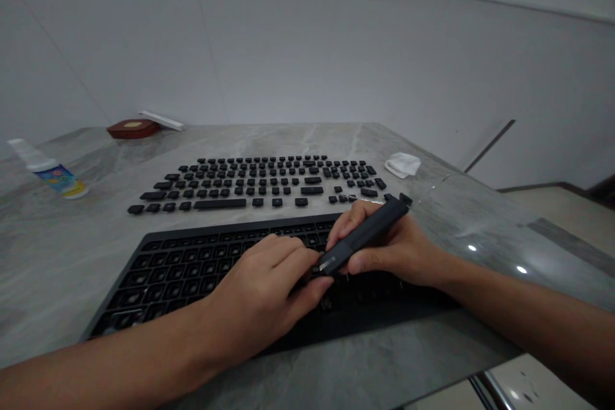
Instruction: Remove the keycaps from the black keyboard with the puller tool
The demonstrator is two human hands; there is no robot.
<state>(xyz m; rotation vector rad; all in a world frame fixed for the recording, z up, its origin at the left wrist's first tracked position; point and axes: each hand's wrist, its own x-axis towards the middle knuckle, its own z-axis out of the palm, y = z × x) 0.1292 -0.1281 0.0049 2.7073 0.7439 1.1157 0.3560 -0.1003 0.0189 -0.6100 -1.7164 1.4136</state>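
Note:
A black keyboard base (168, 262) with its keycaps off lies in front of me, its square key sockets bare. My right hand (384, 246) is closed around a slim black pen-shaped cleaning tool (368, 234), slanted over the base with its metal-looking tip down to the left. At that tip, my left hand (269, 288) pinches with thumb and fingers. Something small and dark shows there, too hidden to name. Both hands cover the middle and right part of the base.
Loose black keycaps (220, 204) lie in keyboard-like rows behind the base. On the marble-patterned table (115, 173) are a spray bottle (60, 176) at left, a reddish-brown case (133, 129) with a white flat object (161, 120), and a white cloth (403, 164) at right.

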